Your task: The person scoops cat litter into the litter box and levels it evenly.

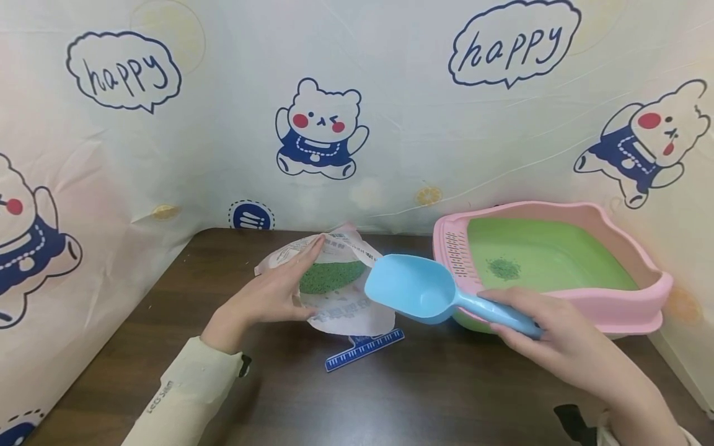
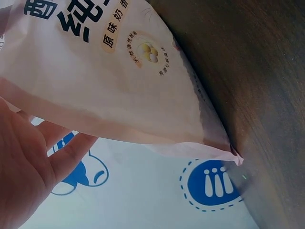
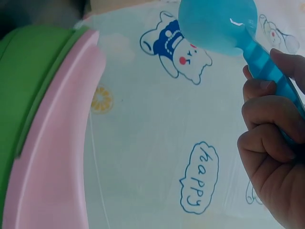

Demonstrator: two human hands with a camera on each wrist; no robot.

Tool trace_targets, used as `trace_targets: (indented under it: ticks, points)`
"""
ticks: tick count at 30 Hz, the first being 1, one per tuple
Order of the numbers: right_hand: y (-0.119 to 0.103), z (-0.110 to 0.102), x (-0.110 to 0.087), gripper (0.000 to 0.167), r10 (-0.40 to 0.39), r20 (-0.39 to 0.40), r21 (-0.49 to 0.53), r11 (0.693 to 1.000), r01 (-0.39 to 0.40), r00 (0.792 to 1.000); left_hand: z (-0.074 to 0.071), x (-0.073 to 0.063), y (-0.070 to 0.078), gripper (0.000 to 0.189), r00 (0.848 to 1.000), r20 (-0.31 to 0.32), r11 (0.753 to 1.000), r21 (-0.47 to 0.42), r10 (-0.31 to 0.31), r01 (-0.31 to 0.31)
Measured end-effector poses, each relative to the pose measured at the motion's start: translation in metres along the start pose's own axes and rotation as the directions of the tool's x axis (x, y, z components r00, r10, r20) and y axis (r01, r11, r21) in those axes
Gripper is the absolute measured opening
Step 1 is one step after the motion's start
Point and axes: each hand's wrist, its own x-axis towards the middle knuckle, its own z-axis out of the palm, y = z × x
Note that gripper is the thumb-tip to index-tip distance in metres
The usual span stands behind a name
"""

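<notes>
My right hand (image 1: 563, 337) grips the handle of a light blue scoop (image 1: 413, 285), fingers curled round it in the right wrist view. The scoop's bowl looks bare and overlaps the right edge of an opened paper bag (image 1: 351, 316). Green granules (image 1: 329, 277) show inside the bag's mouth. My left hand (image 1: 268, 297) lies along the left side of that mouth, fingers extended and thumb spread apart at the near rim. In the left wrist view, the fingers pass behind the printed bag's (image 2: 109, 90) edge.
A pink-rimmed green litter box (image 1: 619, 310) stands at the right, with a small pile of green granules (image 1: 504, 269) on its floor. In front of the bag, a blue clip (image 1: 365, 350) lies on the dark wooden table (image 1: 312, 409). A printed cloth (image 1: 401, 142) hangs behind.
</notes>
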Motion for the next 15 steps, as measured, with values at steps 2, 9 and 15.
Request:
trace_targets:
  ticks: [2, 9, 15]
  points:
    - [-0.001, 0.004, 0.003, 0.054, -0.001, 0.012, -0.004, 1.0, 0.001, 1.0, 0.0, 0.0, -0.001, 0.121, 1.0, 0.0, 1.0, -0.004, 0.0, 0.0]
    - [-0.006, 0.018, 0.013, 0.045, 0.013, 0.067, 0.011, 1.0, -0.014, 0.998, 0.001, 0.001, -0.001, 0.12, 1.0, -0.006, 1.0, -0.014, 0.007, -0.007]
    - [-0.008, 0.034, 0.023, 0.036, 0.028, 0.118, 0.038, 0.999, -0.033, 0.993, 0.002, 0.0, -0.002, 0.12, 1.0, -0.015, 0.999, -0.027, 0.02, -0.021]
